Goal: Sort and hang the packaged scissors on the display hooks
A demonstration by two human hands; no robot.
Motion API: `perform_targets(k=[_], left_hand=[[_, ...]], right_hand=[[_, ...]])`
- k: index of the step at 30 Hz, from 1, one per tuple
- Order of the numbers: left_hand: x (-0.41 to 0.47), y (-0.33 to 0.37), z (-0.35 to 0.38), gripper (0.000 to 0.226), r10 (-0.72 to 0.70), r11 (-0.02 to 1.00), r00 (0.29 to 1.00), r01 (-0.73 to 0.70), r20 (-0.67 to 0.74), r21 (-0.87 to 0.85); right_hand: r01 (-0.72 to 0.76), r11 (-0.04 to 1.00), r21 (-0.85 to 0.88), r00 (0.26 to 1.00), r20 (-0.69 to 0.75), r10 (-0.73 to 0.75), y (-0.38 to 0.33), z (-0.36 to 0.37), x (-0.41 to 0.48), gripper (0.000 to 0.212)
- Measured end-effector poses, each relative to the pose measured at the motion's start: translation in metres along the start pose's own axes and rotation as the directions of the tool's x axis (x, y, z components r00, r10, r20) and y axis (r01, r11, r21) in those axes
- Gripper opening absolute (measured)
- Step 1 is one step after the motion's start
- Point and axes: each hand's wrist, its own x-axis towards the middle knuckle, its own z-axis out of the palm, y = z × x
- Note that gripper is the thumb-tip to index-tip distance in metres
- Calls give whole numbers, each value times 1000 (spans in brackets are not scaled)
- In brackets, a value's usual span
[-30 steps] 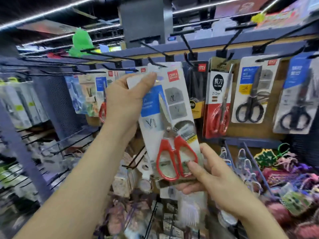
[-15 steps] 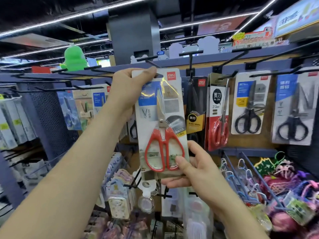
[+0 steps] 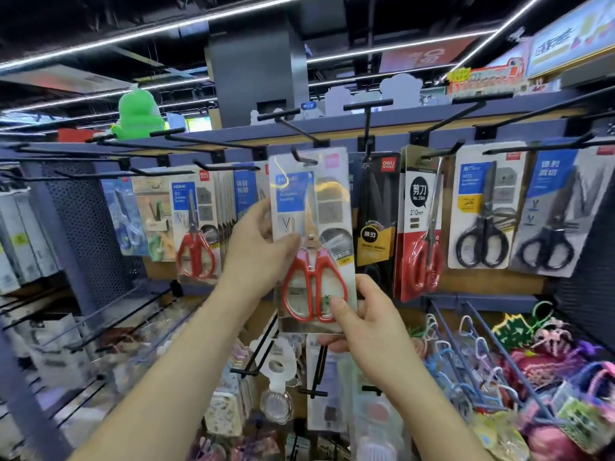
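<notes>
- Right now, from the head view, both hands hold one blister pack of red-handled scissors (image 3: 312, 241) upright against the display wall.
- Left hand (image 3: 259, 241) grips the pack's left edge at about mid-height, thumb across the front near the blades' pivot.
- Right hand (image 3: 362, 314) pinches the lower right corner, thumb pressed on the front over a red handle loop, fingers curled behind.
- Up top, the tip of a black display hook (image 3: 301, 158) shows at the pack's hang slot; I cannot tell whether the card is fully threaded on it.
- Just to the right hang a black pack (image 3: 376, 214), a red 210 mm scissors pack (image 3: 421, 224) and a black-handled scissors pack (image 3: 484, 211).
- To the left hangs a row of matching red-handled packs (image 3: 194, 227).
- A green plush toy (image 3: 138, 114) sits on the top shelf, well to the left.
</notes>
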Motion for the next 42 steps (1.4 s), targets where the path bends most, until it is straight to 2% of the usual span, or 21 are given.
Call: perform_targets(k=[2,4,8,11,15,18,19,21,23,26,29,31,35,38,40,42], left_hand=[[8,-9,2,45,-11,1000,998,11,-54,4],[17,-15,4,44,17,998,996,-12,-83,68],[23,-29,9,42,108,975,985,-78,-137,207],[27,-35,8,41,105,960,982,-60,-157,272],[26,-34,0,34,56,967,994,-30,-95,252],[11,-37,-8,50,57,963,995,-32,-86,269],[2,-39,-12,51,85,966,991,-58,-99,250],[-18,-40,-16,38,193,964,976,-169,-103,203],[-44,-42,-15,21,266,957,963,-259,-38,130],[-86,-46,0,21,281,959,946,-281,161,-23],[-129,-60,31,29,302,953,876,-283,376,-107],[-161,-74,56,32,288,957,806,-259,517,-129],[-224,-103,106,34,217,970,602,-225,769,-97],[-278,-125,145,28,125,977,473,-213,872,-24],[-317,-136,168,25,45,980,385,-197,922,34],[-359,-146,191,24,-36,976,289,-194,957,95]], right_hand=[[68,981,-183,995,-58,-80,5,-4,8,5],[87,952,-293,988,-100,-121,7,-7,15,6],[63,880,-470,983,-125,-137,7,-4,24,17],[21,814,-581,981,-146,-130,9,-3,24,28],[-2,813,-583,973,-189,-133,11,-6,15,25],[-9,856,-516,971,-210,-117,10,-13,-4,19],[-7,866,-500,972,-208,-113,10,-16,-13,18],[5,871,-491,968,-215,-127,12,-26,-34,17],[-3,864,-504,964,-230,-130,15,-36,-60,19],[-86,827,-555,973,-226,-51,24,-53,-105,16],[-218,709,-671,968,-240,71,41,-74,-156,11],[-338,626,-703,940,-285,187,57,-89,-194,11],[-556,456,-694,828,-414,379,95,-115,-279,7],[-648,372,-665,755,-492,434,133,-135,-348,13],[-739,305,-601,657,-542,524,159,-146,-398,10],[-844,218,-490,506,-593,627,185,-157,-450,16]])
